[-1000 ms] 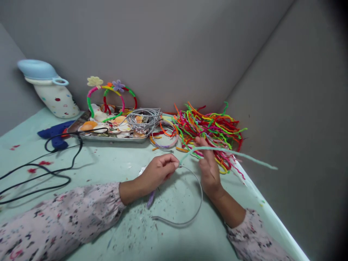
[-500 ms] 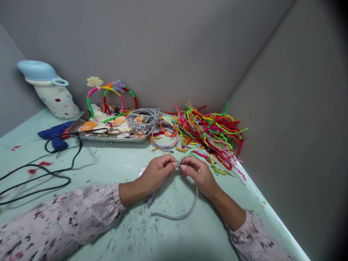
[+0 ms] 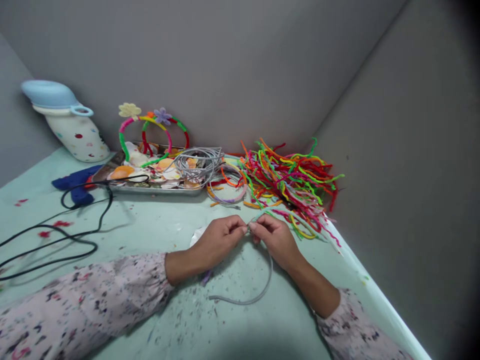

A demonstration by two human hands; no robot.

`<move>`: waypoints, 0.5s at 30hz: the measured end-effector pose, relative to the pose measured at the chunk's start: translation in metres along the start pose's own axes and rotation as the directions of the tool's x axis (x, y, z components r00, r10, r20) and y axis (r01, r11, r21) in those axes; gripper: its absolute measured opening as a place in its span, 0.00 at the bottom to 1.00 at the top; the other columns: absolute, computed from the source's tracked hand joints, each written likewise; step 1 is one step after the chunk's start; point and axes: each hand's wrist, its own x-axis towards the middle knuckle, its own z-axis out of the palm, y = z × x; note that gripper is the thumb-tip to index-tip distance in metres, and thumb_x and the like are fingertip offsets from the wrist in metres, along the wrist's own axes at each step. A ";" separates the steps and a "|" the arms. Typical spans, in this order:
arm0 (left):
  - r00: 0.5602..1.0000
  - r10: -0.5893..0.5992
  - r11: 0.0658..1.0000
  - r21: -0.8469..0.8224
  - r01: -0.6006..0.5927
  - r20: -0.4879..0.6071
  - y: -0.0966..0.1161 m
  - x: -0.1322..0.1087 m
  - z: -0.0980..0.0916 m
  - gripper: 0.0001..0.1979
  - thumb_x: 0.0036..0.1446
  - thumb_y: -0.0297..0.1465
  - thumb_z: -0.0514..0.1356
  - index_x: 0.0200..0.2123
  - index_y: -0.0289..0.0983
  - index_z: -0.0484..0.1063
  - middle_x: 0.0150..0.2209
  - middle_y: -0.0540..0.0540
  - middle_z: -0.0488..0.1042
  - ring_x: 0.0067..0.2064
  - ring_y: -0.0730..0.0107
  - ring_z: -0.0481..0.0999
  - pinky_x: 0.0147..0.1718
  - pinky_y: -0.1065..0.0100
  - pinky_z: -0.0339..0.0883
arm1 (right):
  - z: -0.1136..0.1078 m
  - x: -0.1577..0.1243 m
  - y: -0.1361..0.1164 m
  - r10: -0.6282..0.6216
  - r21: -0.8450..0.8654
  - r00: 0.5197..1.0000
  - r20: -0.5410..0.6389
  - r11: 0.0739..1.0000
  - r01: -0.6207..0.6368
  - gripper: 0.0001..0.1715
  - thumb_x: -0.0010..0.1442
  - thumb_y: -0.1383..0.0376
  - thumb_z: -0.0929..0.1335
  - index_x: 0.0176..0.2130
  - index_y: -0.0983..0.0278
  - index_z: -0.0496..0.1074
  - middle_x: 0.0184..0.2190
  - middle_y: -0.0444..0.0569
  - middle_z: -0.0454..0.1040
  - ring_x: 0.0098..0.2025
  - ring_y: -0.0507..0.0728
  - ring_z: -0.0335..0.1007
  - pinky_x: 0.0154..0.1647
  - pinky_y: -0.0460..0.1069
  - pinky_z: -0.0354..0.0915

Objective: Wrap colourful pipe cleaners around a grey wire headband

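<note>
My left hand and my right hand meet above the middle of the table, thumbs and fingertips pinched close together. Between them is a pale green pipe cleaner, which arches up behind my right fingers. A grey cord curves down from under my right hand, its loose end lying on the table. The exact join between pipe cleaner and cord is hidden by my fingertips. Below my left wrist a purple fuzzy piece partly shows, and a whitish scrap lies behind that hand.
A metal tray holds shells, a grey cord coil and flower-topped hoops. Right of it lies a heap of coloured pipe cleaners. At left are a blue glue gun, its black cable and a bottle.
Both hands stay together and have shifted only slightly. The fingertips have closed further over the pipe cleaner, so less of its pale green arc shows. The cord keeps its curve.
</note>
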 end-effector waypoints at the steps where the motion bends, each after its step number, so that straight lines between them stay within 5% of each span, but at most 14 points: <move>1: 1.000 0.002 1.000 -0.001 -0.002 0.001 0.000 0.000 0.000 0.11 0.58 0.34 0.51 0.26 0.35 0.65 0.22 0.54 0.60 0.26 0.76 0.57 0.26 0.74 0.51 | 0.001 0.000 0.000 -0.014 -0.004 1.000 -0.013 1.000 0.014 0.14 0.56 0.57 0.68 0.25 0.63 0.67 0.18 0.40 0.68 0.23 0.51 0.63 0.27 0.46 0.60; 15: 0.998 -0.051 0.999 -0.017 0.052 0.026 0.001 0.003 0.000 0.12 0.57 0.34 0.51 0.25 0.35 0.64 0.21 0.55 0.60 0.24 0.76 0.57 0.25 0.73 0.51 | 0.002 -0.003 0.009 -0.163 -0.143 0.984 -0.070 0.978 0.151 0.15 0.59 0.57 0.67 0.25 0.63 0.68 0.21 0.43 0.67 0.27 0.52 0.63 0.30 0.47 0.61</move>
